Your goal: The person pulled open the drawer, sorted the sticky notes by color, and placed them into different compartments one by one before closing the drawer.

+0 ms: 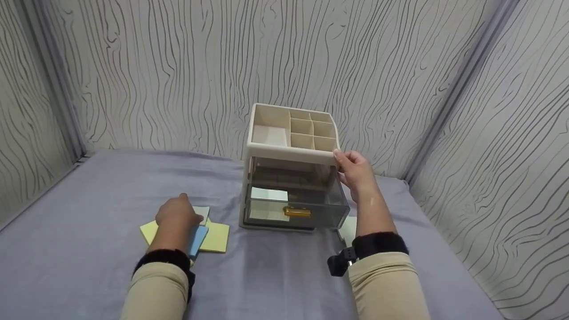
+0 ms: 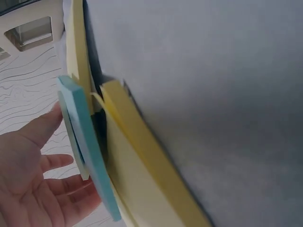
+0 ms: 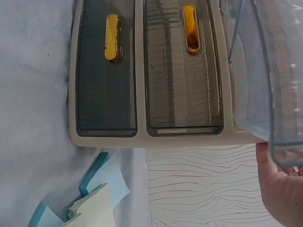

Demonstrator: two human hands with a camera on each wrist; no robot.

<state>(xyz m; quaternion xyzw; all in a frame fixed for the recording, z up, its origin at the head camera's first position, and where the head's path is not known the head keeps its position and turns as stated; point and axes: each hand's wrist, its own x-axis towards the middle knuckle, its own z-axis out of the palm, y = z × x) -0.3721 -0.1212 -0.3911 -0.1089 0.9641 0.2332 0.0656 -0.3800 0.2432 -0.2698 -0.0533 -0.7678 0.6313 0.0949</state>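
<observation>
My left hand (image 1: 175, 213) is over a loose pile of sticky note pads, its thumb and fingers at opposite edges of a pale green pad (image 1: 202, 214). Beneath that pad lie a blue pad (image 1: 198, 240) and yellow pads (image 1: 217, 238). A cream desk organizer (image 1: 289, 152) stands to the right, its clear top drawer (image 1: 324, 215) pulled out, with pale notes (image 1: 269, 204) inside. At the organizer's upper right front corner, my right hand (image 1: 358, 173) grips the rim, thumb on top. Two lower drawers with gold handles (image 3: 111, 38) are closed in the right wrist view.
Beyond the organizer's right side lie more sticky pads (image 1: 349, 229), blue (image 3: 106, 177) and pale green (image 3: 97, 205) in the right wrist view. Small compartments (image 1: 301, 126) divide the organizer's top. Wood-patterned panels (image 1: 169, 80) surround the cloth-covered table (image 1: 89, 249).
</observation>
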